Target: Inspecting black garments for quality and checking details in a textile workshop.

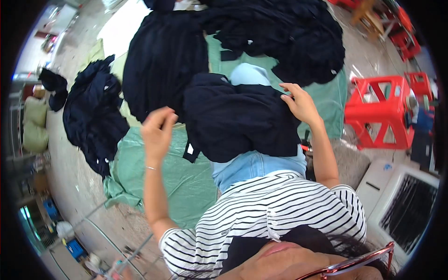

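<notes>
A dark navy garment (pixel 242 116), loosely folded, lies across my lap over light blue denim. A small white label (pixel 190 149) shows on a strip hanging at its left edge. My right hand (pixel 302 103) is at the garment's right side, thumb and fingers apart, with the fingertips at the cloth's edge. To the left of the garment, my left hand (pixel 157 129) is raised, with its fingers loosely bent and a gap beside the thumb. No cloth shows in it. A pale blue rounded piece (pixel 249 74) shows just beyond the garment.
Large heaps of dark clothing (pixel 163 60) lie ahead, with another dark pile (pixel 93 112) at the left. Green sheeting (pixel 163 177) covers the floor. Red plastic stools (pixel 378 112) stand at the right, near a pale boxy appliance with a dark grille (pixel 406 210).
</notes>
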`<action>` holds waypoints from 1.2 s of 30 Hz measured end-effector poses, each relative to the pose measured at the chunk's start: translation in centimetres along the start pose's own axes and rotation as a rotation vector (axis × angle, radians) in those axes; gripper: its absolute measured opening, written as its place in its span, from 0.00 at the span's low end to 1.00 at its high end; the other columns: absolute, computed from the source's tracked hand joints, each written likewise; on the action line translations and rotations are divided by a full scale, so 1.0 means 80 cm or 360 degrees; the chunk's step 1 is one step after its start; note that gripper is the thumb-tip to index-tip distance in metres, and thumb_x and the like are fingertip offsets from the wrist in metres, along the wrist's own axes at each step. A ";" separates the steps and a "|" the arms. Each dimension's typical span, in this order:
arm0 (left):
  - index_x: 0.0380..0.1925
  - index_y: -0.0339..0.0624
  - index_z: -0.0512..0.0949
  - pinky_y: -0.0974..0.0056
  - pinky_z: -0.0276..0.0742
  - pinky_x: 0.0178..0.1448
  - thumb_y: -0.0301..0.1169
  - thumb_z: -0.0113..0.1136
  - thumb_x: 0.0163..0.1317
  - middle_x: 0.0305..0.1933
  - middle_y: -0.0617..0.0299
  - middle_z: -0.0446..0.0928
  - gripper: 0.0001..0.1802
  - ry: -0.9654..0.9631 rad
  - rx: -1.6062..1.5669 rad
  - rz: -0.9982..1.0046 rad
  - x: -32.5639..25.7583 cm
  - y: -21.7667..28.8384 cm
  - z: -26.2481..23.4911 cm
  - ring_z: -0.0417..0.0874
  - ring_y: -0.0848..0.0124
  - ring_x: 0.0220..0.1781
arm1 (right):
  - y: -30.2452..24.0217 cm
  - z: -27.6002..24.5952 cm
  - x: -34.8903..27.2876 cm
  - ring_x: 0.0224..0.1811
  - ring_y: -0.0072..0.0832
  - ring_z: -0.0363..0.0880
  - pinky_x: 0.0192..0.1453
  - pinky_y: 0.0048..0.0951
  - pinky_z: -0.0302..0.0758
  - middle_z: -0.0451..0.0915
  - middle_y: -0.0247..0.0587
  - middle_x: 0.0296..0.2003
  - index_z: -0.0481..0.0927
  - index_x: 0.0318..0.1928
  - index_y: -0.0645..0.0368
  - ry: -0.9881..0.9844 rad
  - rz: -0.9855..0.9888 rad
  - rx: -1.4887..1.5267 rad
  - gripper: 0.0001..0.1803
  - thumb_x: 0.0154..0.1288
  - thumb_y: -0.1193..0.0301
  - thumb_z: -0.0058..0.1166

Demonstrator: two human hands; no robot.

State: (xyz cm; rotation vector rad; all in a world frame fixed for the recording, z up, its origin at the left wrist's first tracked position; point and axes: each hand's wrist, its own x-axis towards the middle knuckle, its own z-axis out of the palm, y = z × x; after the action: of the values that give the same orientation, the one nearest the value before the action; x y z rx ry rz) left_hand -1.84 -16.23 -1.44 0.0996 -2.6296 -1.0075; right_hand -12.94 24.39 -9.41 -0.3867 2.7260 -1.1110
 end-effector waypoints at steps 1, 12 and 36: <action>0.39 0.37 0.85 0.63 0.82 0.47 0.26 0.70 0.61 0.41 0.55 0.87 0.08 -0.0060 -0.0051 0.0015 -0.017 0.010 0.034 0.88 0.64 0.40 | 0.010 0.001 -0.007 0.46 0.40 0.82 0.51 0.37 0.76 0.80 0.42 0.52 0.77 0.62 0.50 0.0011 0.0076 0.0029 0.21 0.68 0.67 0.58; 0.41 0.39 0.85 0.54 0.74 0.62 0.24 0.70 0.56 0.51 0.57 0.83 0.11 0.0131 -0.0021 0.0479 -0.081 0.086 0.156 0.81 0.56 0.55 | 0.033 0.000 -0.066 0.30 0.23 0.74 0.36 0.26 0.72 0.80 0.38 0.35 0.81 0.43 0.62 0.0328 0.0182 0.0500 0.14 0.57 0.76 0.68; 0.72 0.48 0.65 0.29 0.44 0.76 0.50 0.76 0.50 0.79 0.40 0.50 0.50 -0.0058 0.0307 0.0168 -0.212 0.049 0.178 0.51 0.41 0.80 | 0.023 -0.009 -0.076 0.29 0.16 0.64 0.34 0.29 0.66 0.65 0.34 0.22 0.76 0.28 0.67 0.0565 -0.0098 0.0169 0.16 0.65 0.68 0.65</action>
State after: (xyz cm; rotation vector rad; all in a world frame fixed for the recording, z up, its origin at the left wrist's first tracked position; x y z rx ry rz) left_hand 9.80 -1.18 -13.45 -0.0131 -2.7277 -0.7267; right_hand -7.68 27.93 -9.84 -0.2828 2.9513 -1.4590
